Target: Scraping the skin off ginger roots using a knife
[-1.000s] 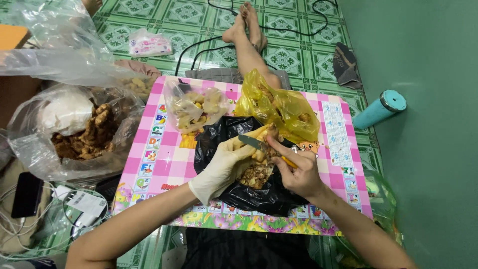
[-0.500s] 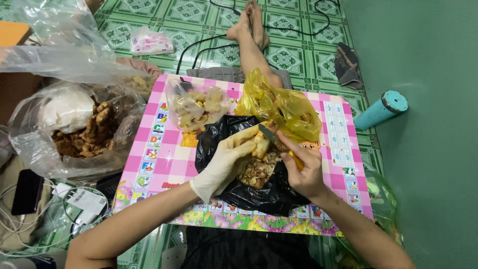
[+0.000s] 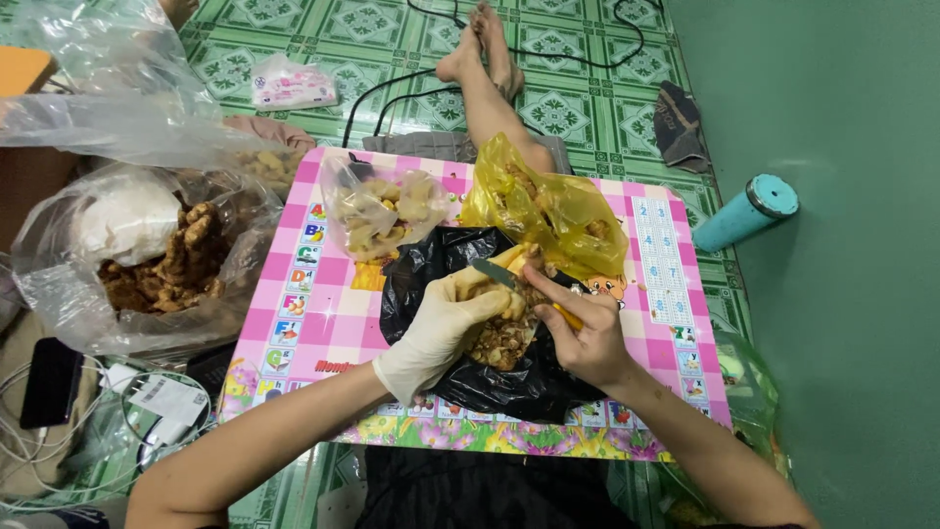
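Observation:
My left hand (image 3: 446,323), in a pale rubber glove, grips a knobbly piece of ginger root (image 3: 514,263) over a black plastic bag (image 3: 431,274). My bare right hand (image 3: 583,338) holds a small knife (image 3: 494,274) with a yellow handle, its blade laid against the root. Brown peelings (image 3: 504,338) lie heaped on the black bag under both hands. Everything rests on a small pink checked table (image 3: 323,313).
A clear bag of peeled pieces (image 3: 377,211) and a yellow bag (image 3: 548,206) stand at the table's back. A large clear bag of unpeeled roots (image 3: 162,260) sits at the left. A teal bottle (image 3: 744,211), cables, a phone (image 3: 49,382) and a person's outstretched leg (image 3: 485,78) lie around.
The knife blade has shifted along the root and my left hand has turned the piece slightly. The view has moved a little; the bags have stayed put.

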